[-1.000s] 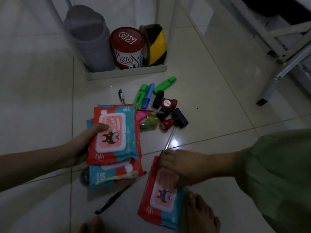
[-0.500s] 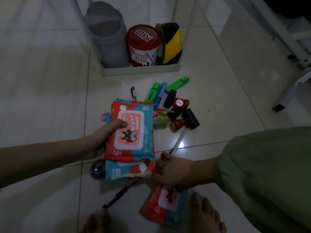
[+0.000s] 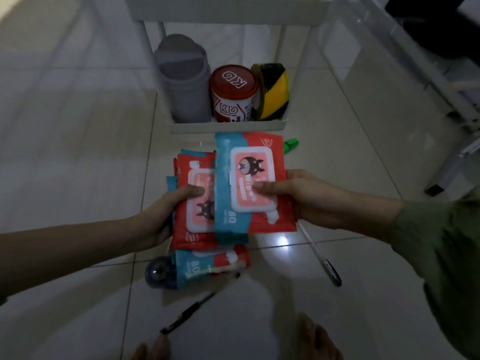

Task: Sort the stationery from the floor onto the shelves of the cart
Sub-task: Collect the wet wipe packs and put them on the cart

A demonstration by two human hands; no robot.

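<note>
My left hand [image 3: 166, 211] grips a stack of red-and-teal wipes packs [image 3: 194, 203], thumb on the top lid. My right hand [image 3: 298, 196] holds another wipes pack [image 3: 249, 178], its thumb on the white lid, and this pack overlaps the right side of the stack. Below them a further wipes pack [image 3: 210, 266] lies on the floor. The white cart [image 3: 228, 127] stands just beyond, its bottom shelf facing me. A green highlighter [image 3: 292, 145] pokes out from behind the packs; the other markers and stamps are hidden.
The cart's bottom shelf holds a grey bin [image 3: 184, 79], a red KG tub [image 3: 232, 93] and a black-yellow tape roll [image 3: 272, 90]. On the tiles lie a clear pen [image 3: 319, 255], a black pen [image 3: 189, 313] and a dark round thing [image 3: 159, 272]. A chair leg [image 3: 441, 183] stands right. My feet [image 3: 317, 339] are below.
My right hand lifted the wipes pack off the floor by my feet and brought it up against the stack in my left hand. The view tilted up toward the cart.
</note>
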